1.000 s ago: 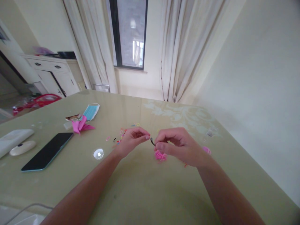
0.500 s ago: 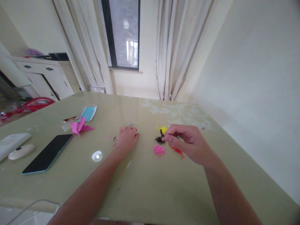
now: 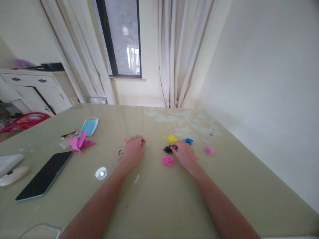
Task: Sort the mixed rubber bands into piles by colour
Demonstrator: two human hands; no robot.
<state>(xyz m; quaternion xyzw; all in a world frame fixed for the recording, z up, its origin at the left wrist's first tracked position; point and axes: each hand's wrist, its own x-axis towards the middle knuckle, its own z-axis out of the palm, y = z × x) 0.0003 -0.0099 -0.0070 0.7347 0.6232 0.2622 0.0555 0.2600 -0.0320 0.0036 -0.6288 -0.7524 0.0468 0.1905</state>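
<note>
My left hand point(image 3: 134, 150) rests palm down on the table, its fingers bent but slightly apart over a few small coloured pieces. What lies beneath its fingers is hidden. Beside it are a small black loop point(image 3: 119, 152) and a pink piece point(image 3: 112, 151). My right hand point(image 3: 184, 153) is closed, thumb and fingertips pinched at the right edge of a pile of black rubber bands point(image 3: 167, 149). Around it lie piles of yellow rubber bands point(image 3: 171, 138), pink rubber bands point(image 3: 168, 160) and blue rubber bands point(image 3: 188, 141). The red pile is mostly covered by my right hand.
Further right lie a pink round item point(image 3: 209, 150) and a clear small object point(image 3: 212, 132). To the left are a pink folded paper shape point(image 3: 81, 142), a blue face mask point(image 3: 89, 127), a phone point(image 3: 45, 176), a white mouse-shaped object point(image 3: 14, 176) and a shiny disc point(image 3: 101, 173).
My right hand has come down from above the piles to the black rubber bands, uncovering the blue pile and the pink round item. My left hand's fingers have drawn in slightly. The view has shifted.
</note>
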